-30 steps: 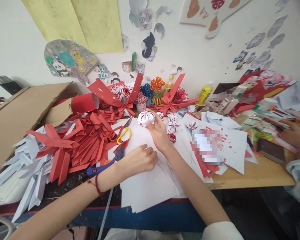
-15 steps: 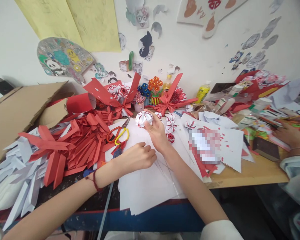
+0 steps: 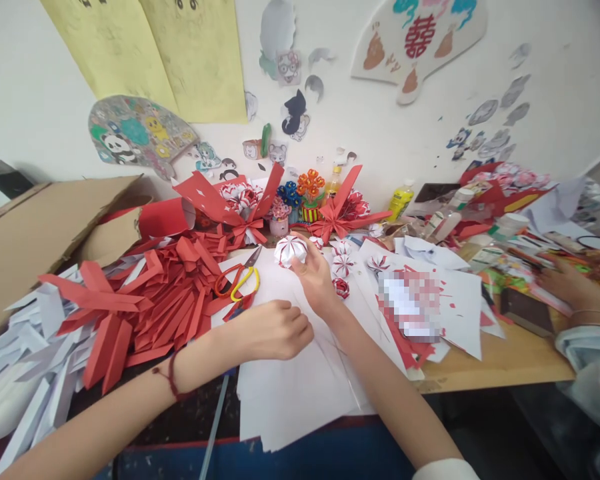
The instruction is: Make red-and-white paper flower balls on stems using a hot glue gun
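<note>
My right hand (image 3: 316,277) holds up a white paper flower (image 3: 291,252) with thin red lines, its thumb on the near side. Nearer to me, my left hand (image 3: 277,330) is curled closed over the stack of white paper (image 3: 285,400); whatever its fingers may hold is hidden. Scissors (image 3: 239,280) with one red and one yellow handle lie beyond my left hand, blades half apart. Just right of my right hand are more small red and white paper flowers (image 3: 343,265). A blue tool is partly covered by my left forearm.
Folded red paper strips (image 3: 170,300) and white strips (image 3: 35,333) heap up on the left beside a cardboard box (image 3: 55,227). Red-wrapped bouquets (image 3: 247,207) stand along the wall. At right, another person's hand (image 3: 575,287) reaches among bottles and papers on the wooden table (image 3: 510,363).
The camera view has tilted up slightly, so things sit lower in the picture. My right hand still holds the flower, and my left hand stays closed.
</note>
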Demonstrator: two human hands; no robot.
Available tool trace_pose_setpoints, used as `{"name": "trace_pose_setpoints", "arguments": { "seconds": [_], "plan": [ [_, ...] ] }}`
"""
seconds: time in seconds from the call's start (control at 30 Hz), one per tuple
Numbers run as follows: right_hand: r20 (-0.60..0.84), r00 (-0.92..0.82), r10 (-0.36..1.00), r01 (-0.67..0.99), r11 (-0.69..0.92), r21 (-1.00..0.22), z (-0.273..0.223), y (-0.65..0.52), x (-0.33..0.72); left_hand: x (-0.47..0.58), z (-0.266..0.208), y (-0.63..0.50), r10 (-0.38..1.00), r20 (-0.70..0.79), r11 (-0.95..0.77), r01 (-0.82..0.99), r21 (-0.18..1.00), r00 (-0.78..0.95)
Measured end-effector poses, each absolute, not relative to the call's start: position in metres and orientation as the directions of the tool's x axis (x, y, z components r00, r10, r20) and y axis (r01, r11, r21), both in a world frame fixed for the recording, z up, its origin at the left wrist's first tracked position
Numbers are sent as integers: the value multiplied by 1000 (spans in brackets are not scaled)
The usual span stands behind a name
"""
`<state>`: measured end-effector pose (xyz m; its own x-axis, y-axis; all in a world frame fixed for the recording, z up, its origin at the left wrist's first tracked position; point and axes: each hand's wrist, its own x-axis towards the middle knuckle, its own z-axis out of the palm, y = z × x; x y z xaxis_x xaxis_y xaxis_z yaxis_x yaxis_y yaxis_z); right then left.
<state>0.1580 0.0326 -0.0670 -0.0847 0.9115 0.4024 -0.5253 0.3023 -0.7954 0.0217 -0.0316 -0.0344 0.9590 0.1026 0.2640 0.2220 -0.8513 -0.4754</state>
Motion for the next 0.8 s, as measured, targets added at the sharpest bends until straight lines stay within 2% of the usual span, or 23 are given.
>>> {"name": "trace_pose_setpoints", "arguments": {
  "seconds": [0.1,0.17,0.2,0.27,0.37,0.43,0.5,0.67,0.8],
  "plan": [
    [379,-52,924,-523,298,-798,-69,33,156,1,12,-35,208,383,-890,336,-307,900],
    [346,-55,937,-516,271,-813,-71,33,154,-14,42,-35,314,479,-907,408,-102,820],
    [333,-62,941,-506,258,-823,-73,33,153,-22,54,-34,376,542,-890,455,-13,752],
    [317,-78,945,-486,242,-840,-76,33,152,-32,73,-31,450,704,-824,559,90,550],
    [320,-86,944,-483,241,-842,-79,33,150,-36,84,-22,380,881,-796,584,158,280],
    [335,-79,939,-477,259,-840,-80,33,150,-31,86,-19,333,924,-802,572,172,190],
    [352,-78,933,-464,279,-841,-79,31,149,-24,85,-18,308,936,-793,589,153,171],
    [420,-79,904,-438,347,-829,-76,26,147,-21,81,-27,213,936,-738,674,-33,279],
    [459,-48,887,-416,400,-816,-73,22,145,-23,77,-28,187,923,-707,698,-112,337]
  ]
}}
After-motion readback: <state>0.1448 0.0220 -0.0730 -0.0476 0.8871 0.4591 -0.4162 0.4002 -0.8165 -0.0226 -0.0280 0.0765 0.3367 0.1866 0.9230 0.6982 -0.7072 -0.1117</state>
